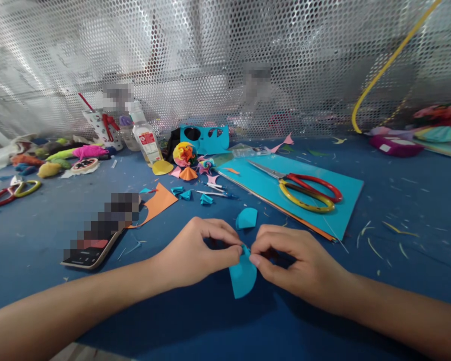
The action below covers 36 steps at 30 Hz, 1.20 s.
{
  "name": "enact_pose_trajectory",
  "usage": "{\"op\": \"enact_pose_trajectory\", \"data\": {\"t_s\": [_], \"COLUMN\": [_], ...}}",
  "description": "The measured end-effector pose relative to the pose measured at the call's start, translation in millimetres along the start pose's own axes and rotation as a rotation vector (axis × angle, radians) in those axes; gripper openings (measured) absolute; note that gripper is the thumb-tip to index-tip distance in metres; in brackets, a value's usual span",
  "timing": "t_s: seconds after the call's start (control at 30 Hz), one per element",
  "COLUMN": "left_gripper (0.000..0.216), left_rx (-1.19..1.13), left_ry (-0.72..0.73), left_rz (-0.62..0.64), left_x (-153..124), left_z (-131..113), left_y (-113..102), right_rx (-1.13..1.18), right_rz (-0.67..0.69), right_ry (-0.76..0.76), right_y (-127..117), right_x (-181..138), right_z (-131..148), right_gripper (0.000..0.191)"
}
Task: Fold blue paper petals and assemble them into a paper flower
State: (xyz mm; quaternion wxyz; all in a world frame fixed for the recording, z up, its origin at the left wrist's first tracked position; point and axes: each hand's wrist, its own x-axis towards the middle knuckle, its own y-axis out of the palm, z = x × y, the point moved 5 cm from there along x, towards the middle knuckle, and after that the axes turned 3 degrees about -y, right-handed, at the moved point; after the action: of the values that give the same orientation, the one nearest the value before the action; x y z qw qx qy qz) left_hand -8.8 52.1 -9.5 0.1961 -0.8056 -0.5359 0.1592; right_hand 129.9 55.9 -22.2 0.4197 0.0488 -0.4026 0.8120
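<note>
Both my hands meet low in the middle of the blue table [398, 215]. My left hand [199, 250] and my right hand [293, 258] each pinch the top of a small turquoise paper piece [242, 276], which hangs down between them in a rounded shape. Fingers of both hands are closed on it. A second turquoise paper petal [247, 218] lies just beyond my fingertips. Further back lie several small folded turquoise pieces [190, 194].
Red and yellow scissors [304, 189] rest on a turquoise sheet [346, 200] at right. A phone [97, 235] lies at left beside an orange paper scrap [160, 201]. Paper flowers [186, 156], a glue bottle [145, 138], another pair of scissors [11, 193] and a perforated metal screen [225, 60] stand behind.
</note>
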Motion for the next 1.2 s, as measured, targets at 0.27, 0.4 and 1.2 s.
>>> {"op": "enact_pose_trajectory", "data": {"t_s": [0.27,0.4,1.2], "left_gripper": [0.007,0.006,0.014], "left_rx": [-0.103,-0.146,0.02], "left_ry": [-0.055,-0.107,-0.094], "left_rz": [0.029,0.056,-0.033], "left_x": [1.7,2.3,2.2], "left_z": [5.4,9.1,8.1], "left_y": [0.9,1.2,1.8], "right_rx": [-0.008,-0.006,-0.087], "right_rz": [0.015,0.033,0.021], "right_ry": [0.003,-0.001,0.105], "right_y": [1.1,2.9,2.6], "right_x": [-1.7,-3.1,-1.1], "right_z": [-1.7,-3.2,-6.1], "right_gripper": [0.009,0.009,0.006]}}
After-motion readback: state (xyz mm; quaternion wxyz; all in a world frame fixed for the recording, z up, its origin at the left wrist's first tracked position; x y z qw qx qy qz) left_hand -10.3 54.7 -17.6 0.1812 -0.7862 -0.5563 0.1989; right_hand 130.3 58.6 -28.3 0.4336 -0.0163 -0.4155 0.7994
